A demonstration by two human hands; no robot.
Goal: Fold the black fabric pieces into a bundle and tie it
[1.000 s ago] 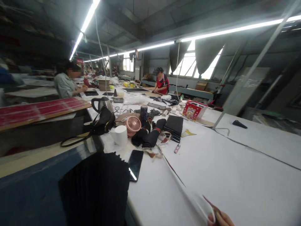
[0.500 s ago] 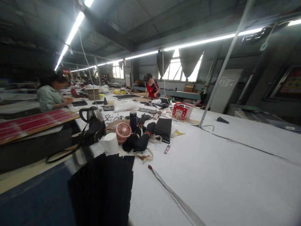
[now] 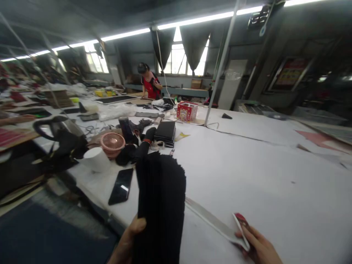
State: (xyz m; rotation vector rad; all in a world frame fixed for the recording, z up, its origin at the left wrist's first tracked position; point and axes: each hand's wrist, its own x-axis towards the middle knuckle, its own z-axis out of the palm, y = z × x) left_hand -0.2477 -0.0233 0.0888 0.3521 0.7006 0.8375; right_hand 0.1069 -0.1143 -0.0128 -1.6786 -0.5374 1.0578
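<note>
My left hand grips a thick bundle of black fabric pieces with ragged top edges, held up over the table's near edge. Its thumb presses on the bundle's left side; the other fingers are hidden behind. At the lower right my right hand pinches the folded end of a long pale strip, which has a dark red tip. The strip runs along the white tabletop and passes behind the fabric.
A black phone, white cup, pink fan and kettle stand left. Behind the bundle lie a black stack and a red box. A metal pole rises at the far side. A co-worker stands beyond.
The view has turned right. The black bundle has moved right and upward, uncovering the phone. Both my hands have come into view, and the strip's near end is now folded in my right hand.
</note>
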